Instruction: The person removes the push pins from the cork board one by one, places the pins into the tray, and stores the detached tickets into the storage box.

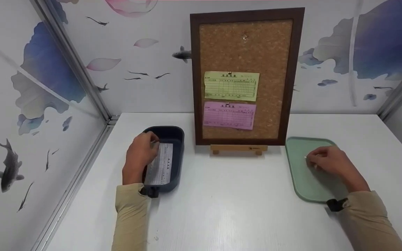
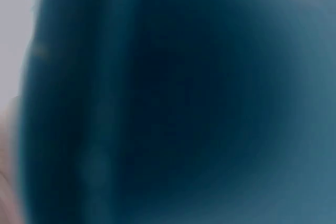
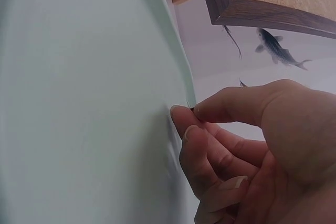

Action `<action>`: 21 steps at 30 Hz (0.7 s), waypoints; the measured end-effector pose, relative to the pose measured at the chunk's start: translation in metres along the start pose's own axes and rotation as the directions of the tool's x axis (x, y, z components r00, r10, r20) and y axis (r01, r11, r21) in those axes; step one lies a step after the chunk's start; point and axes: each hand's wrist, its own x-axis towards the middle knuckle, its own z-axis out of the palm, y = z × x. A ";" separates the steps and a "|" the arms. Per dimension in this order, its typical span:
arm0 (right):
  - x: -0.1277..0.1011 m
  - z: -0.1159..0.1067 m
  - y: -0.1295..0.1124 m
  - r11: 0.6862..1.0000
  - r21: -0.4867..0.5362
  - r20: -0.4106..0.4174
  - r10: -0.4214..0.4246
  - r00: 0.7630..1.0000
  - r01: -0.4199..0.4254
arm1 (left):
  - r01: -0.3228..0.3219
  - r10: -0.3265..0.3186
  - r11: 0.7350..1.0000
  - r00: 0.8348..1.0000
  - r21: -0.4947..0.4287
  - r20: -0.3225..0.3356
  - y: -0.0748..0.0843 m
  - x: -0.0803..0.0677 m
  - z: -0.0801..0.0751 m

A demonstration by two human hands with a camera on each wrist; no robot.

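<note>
In the head view my left hand [image 1: 141, 150] reaches into a dark blue basin [image 1: 177, 174], fingers bent at the upper left edge of a white printed slip [image 1: 164, 164]. Whether the fingertips pinch the slip is hidden; the left wrist view shows mostly the blurred basin wall [image 2: 68, 129]. Over a pale green tray [image 1: 300, 188] is my right hand [image 1: 328, 160]. Its thumb and index finger pinch a small pin [image 3: 188, 103], whose thin metal point sticks out; most of its head is covered by the fingertips.
A framed cork board [image 1: 243, 55] stands on a wooden easel [image 1: 238, 148] between basin and tray. A yellow-green slip [image 1: 231, 86] and a pink slip [image 1: 229, 116] are pinned to it. Near its top is a small shiny pin [image 1: 245, 37]. Printed walls [image 1: 145, 94] enclose the white table [image 1: 215, 209].
</note>
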 end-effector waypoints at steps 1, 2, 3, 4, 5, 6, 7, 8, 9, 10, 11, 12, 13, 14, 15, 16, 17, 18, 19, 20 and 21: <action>0.000 0.000 0.001 1.000 0.001 0.000 -0.001 1.000 0.001 | -0.003 0.003 1.000 1.000 0.001 -0.007 0.000 0.000 0.000; 0.000 0.000 0.001 1.000 0.001 -0.001 -0.003 1.000 0.003 | -0.008 0.008 1.000 1.000 0.003 -0.016 0.000 0.000 0.000; 0.000 0.000 0.002 1.000 0.000 0.000 -0.005 1.000 0.005 | -0.012 0.012 1.000 1.000 0.005 -0.025 0.000 0.000 0.000; 0.000 0.000 0.003 1.000 0.004 0.001 -0.009 1.000 0.009 | -0.018 0.018 1.000 0.999 0.006 -0.034 0.000 0.000 0.000; 0.000 0.000 0.003 1.000 0.006 0.001 -0.013 1.000 0.013 | -0.021 0.021 1.000 0.999 0.007 -0.041 0.000 0.000 0.000; 0.000 0.000 0.004 1.000 0.006 0.001 -0.018 1.000 0.018 | -0.023 0.023 1.000 0.999 0.007 -0.046 0.000 0.000 0.000; 0.000 0.000 0.005 1.000 0.009 0.002 -0.016 1.000 0.016 | -0.023 0.023 1.000 0.999 0.003 -0.049 0.001 0.000 0.000; 0.000 0.001 0.005 1.000 0.011 0.001 -0.013 1.000 0.013 | -0.023 0.023 1.000 0.998 0.001 -0.052 0.001 0.000 0.000; 0.000 0.001 0.005 1.000 0.014 0.002 -0.009 1.000 0.008 | -0.022 0.022 1.000 0.998 -0.003 -0.054 0.002 0.001 0.001; 0.000 0.001 0.004 1.000 0.016 0.003 -0.004 1.000 0.004 | -0.023 0.022 1.000 0.998 -0.009 -0.054 0.002 0.001 0.001; 0.000 0.002 0.004 1.000 0.016 0.003 0.000 1.000 0.000 | -0.021 0.020 1.000 0.998 -0.015 -0.054 0.003 0.000 0.001; 0.000 0.002 0.004 1.000 0.016 0.006 0.004 1.000 -0.004 | -0.022 0.021 1.000 0.998 -0.020 -0.055 0.003 0.000 0.001; 0.000 0.002 0.003 1.000 0.018 0.007 0.008 1.000 -0.008 | -0.022 0.020 0.999 0.998 -0.024 -0.056 0.004 0.000 0.001; 0.000 0.002 0.003 1.000 0.020 0.009 0.011 1.000 -0.012 | -0.024 0.022 0.999 0.998 -0.027 -0.057 0.004 0.000 0.001; 0.000 0.002 0.002 1.000 0.024 0.012 0.012 1.000 -0.013 | -0.025 0.023 0.999 0.998 -0.030 -0.059 0.004 0.000 0.001; 0.000 0.002 0.002 1.000 0.024 0.012 0.013 1.000 -0.013 | -0.027 0.025 0.999 0.998 -0.032 -0.060 0.005 0.000 0.000; -0.001 0.002 0.001 1.000 0.026 0.013 0.013 1.000 -0.013 | -0.030 0.028 0.999 0.998 -0.033 -0.062 0.005 0.001 0.001; -0.001 0.002 0.001 1.000 0.025 0.013 0.013 1.000 -0.014 | -0.032 0.030 0.999 0.997 -0.034 -0.064 0.005 0.001 0.001; -0.001 0.002 0.000 1.000 0.025 0.011 0.014 1.000 -0.014 | -0.034 0.032 0.999 0.997 -0.034 -0.067 0.005 0.001 0.001; -0.001 0.002 0.000 1.000 0.025 0.010 0.015 1.000 -0.015 | -0.037 0.035 0.999 0.997 -0.035 -0.069 0.005 0.001 0.001; -0.001 0.002 0.000 1.000 0.023 0.008 0.016 1.000 -0.017 | -0.039 0.037 0.999 0.997 -0.037 -0.072 0.005 0.001 0.001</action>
